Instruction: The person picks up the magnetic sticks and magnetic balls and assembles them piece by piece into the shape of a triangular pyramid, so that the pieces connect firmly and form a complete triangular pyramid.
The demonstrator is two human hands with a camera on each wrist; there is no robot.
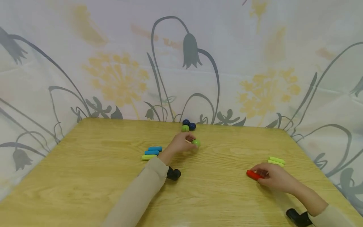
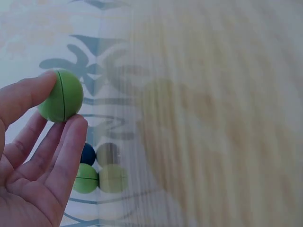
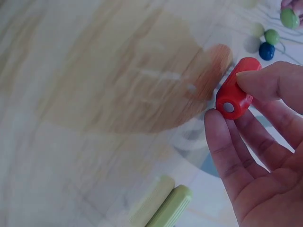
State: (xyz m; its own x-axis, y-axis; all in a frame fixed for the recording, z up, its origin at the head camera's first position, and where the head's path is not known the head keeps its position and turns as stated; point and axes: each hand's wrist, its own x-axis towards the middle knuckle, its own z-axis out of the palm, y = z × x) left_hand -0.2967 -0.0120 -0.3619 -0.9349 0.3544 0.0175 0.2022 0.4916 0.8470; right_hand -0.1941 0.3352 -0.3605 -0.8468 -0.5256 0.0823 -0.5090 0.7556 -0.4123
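Near the far middle of the table, my left hand (image 1: 181,143) pinches a green ball (image 1: 196,143) between thumb and fingertips. A dark seam runs round this ball (image 2: 65,97) in the left wrist view. On the right, my right hand (image 1: 276,177) holds a short red rod (image 1: 254,175) between thumb and fingers. The right wrist view shows a silver disc in the end of the rod (image 3: 236,87). Just behind the right hand lie two yellow-green rods (image 1: 276,160). Beyond the left hand, another green ball (image 1: 185,128) sits against two dark blue balls (image 1: 192,126).
Two blue rods (image 1: 155,148) and a yellow-green rod (image 1: 149,157) lie side by side left of the left hand. Black wrist cameras (image 1: 173,174) stick out from both sleeves. A flower-patterned cloth (image 1: 181,78) hangs behind the wooden table (image 1: 85,176).
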